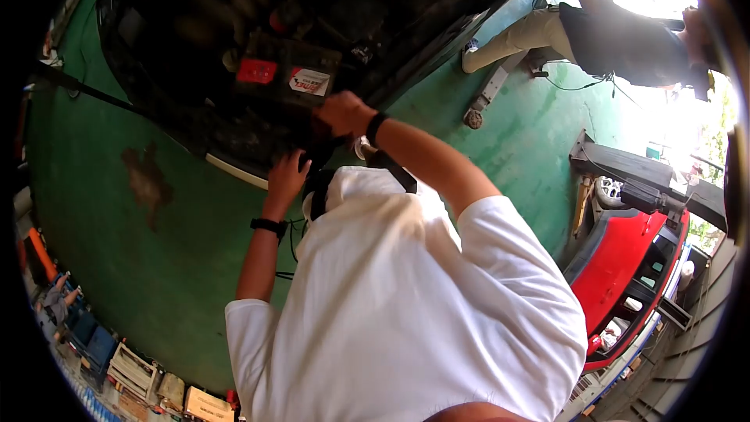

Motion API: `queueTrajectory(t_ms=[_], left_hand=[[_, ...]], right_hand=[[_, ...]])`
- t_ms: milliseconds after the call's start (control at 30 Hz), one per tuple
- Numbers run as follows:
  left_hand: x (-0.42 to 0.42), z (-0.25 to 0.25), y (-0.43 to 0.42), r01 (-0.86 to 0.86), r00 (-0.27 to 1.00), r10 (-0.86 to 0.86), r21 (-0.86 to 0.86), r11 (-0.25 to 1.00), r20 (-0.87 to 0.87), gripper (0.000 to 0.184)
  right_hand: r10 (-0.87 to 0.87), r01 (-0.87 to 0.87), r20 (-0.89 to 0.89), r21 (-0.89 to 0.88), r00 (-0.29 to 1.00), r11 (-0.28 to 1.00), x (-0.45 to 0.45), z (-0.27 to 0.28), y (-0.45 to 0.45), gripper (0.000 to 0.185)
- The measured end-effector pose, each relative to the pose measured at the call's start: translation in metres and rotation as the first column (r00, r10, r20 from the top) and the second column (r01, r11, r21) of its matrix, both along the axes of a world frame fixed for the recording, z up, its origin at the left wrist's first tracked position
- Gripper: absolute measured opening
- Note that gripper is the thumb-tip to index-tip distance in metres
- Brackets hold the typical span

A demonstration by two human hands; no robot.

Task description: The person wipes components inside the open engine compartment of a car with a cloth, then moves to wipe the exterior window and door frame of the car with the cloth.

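Note:
Both my hands reach to the front edge of a dark vehicle's open engine bay (195, 23). My left hand (287, 180) rests at the bay's front edge, its fingers bent over something dark that I cannot make out. A little to the right and farther up, my right hand (344, 115) is closed beside the battery, and whatever it holds is hidden in shadow. The battery (297, 59) has a white and red label (309, 81) and a red cover (256, 71) on its left part.
Another person (625, 39) stands at the upper right beside a lift arm (496, 82). A red car (625, 266) and a lift post (625, 164) are at the right. Boxes (207, 404) lie at the lower left. A brown stain (146, 180) marks the green floor.

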State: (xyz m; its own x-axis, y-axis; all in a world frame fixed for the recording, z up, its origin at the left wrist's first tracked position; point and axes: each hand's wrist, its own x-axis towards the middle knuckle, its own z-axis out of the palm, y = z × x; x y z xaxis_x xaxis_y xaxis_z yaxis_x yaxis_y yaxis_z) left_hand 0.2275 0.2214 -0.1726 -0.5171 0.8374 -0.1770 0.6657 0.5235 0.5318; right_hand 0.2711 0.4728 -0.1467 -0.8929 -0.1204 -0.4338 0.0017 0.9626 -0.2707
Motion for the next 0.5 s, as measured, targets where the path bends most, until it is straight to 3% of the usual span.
queueTrajectory(t_ms=[133, 233, 300, 367, 467, 500], left_hand=[[-0.005, -0.016, 0.002, 0.091, 0.996, -0.091, -0.051, 0.995, 0.001, 0.032], [-0.003, -0.022, -0.007, 0.094, 0.996, -0.094, 0.012, 0.996, -0.011, 0.032], [0.001, -0.025, -0.013, 0.064, 0.998, -0.064, 0.063, 0.996, -0.001, 0.033], [0.006, -0.023, -0.023, -0.069, 0.988, 0.080, -0.087, 0.994, 0.136, 0.032], [0.005, -0.032, -0.038, -0.162, 0.955, 0.171, -0.056, 0.985, 0.241, 0.029], [0.004, -0.033, -0.041, -0.169, 0.955, 0.179, -0.062, 0.984, 0.238, 0.029]], right_hand=[[-0.156, 0.144, 0.036, 0.228, 0.987, 0.963, 0.003, 0.024, 0.064, 0.033], [-0.341, 0.350, -0.089, 0.140, 0.936, 0.926, 0.011, 0.020, 0.085, 0.035], [-0.339, 0.344, -0.064, 0.114, 0.939, 0.932, 0.010, 0.018, 0.076, 0.037], [-0.365, 0.363, 0.036, 0.050, 0.930, 0.930, 0.004, 0.024, 0.051, 0.040], [-0.285, 0.287, 0.030, -0.088, 0.958, 0.954, -0.003, -0.003, 0.000, 0.034], [-0.253, 0.261, 0.088, -0.099, 0.963, 0.960, -0.004, 0.012, -0.020, 0.032]])
